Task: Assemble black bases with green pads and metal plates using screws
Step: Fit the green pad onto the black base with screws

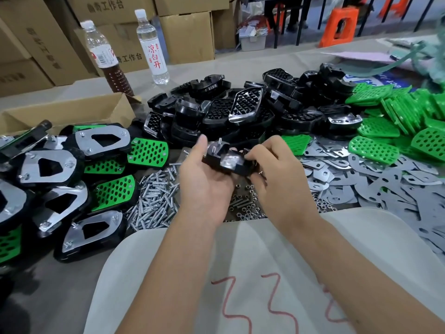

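1. At centre frame, above the tabletop (216, 68), the left hand (204, 182) cradles a black base (226, 162) from below, thumb raised at its upper left edge; the right hand (272, 169) pinches the base's right end, where any small part under its fingertips is hidden.
2. One screw (219, 141) stands upright from the base's upper left corner. Risk: it appears unsecured, so tilting the base could drop it into the loose screws (154, 201) below.
3. Directly beneath the hands lie nuts (243, 203). Risk: a nut fumbled at the hidden right end would be lost among them.
4. Metal plates (361, 179) spread at right, green pads (385, 131) at upper right, spare black bases (240, 109) heaped just behind. Risk: a reach across could snag the heap and slide parts forward.
5. Finished assemblies (72, 169) stack at left, close to the tabletop's near edge; a nudge might topple them.
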The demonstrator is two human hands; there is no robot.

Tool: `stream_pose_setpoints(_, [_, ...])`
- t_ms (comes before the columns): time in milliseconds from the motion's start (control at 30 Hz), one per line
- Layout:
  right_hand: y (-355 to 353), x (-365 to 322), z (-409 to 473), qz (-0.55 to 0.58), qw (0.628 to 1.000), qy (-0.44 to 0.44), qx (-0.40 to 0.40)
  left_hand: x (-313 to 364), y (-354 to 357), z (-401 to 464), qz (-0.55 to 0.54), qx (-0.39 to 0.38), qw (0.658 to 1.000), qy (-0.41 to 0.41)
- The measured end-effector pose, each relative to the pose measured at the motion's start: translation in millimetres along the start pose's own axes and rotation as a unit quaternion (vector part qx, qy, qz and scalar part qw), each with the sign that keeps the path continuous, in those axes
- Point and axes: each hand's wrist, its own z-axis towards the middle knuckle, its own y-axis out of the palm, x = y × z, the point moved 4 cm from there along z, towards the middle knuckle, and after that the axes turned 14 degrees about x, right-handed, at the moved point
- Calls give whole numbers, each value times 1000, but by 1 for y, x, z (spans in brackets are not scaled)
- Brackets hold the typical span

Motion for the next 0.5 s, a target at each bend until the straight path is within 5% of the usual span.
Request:
stream_pose_setpoints(200, [2,6,0,88,996,0,17,8,-6,6,-14,-7,1000,11])
stream_pose_setpoints(367, [2,22,1,173,972,154,40,1,-12,14,-22,31,999,10])
stream_pose_setpoints(500, [7,32,0,256,916,310,-2,-5,-13,16,-14,16,1000,14])
